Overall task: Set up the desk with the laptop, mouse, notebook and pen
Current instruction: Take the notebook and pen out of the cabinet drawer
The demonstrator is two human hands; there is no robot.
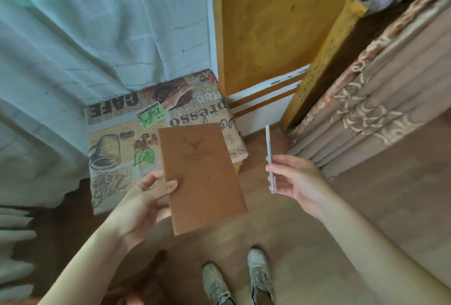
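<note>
Brown and closed, the notebook [203,177] sits at the centre of the frame, held by its lower left edge in the left hand [144,204], thumb on the cover and fingers underneath; most of the cover reaches up and to the right of the grip. To its right, the right hand [296,182] pinches a pale pen [270,158] between thumb and fingers, gripped low on the barrel so that most of the pen stands upright above the hand. One notebook and one pen are in view, apart from each other. Behind the notebook, in the middle left, lies a small surface covered by a coffee-print cloth [117,148]. White curtains [85,36] fill the upper left, a yellow wooden panel [263,24] the upper centre, and patterned brown fabric [380,109] the right. Two pale shoes [239,278] stand on the wooden floor [305,256] at the bottom.
</note>
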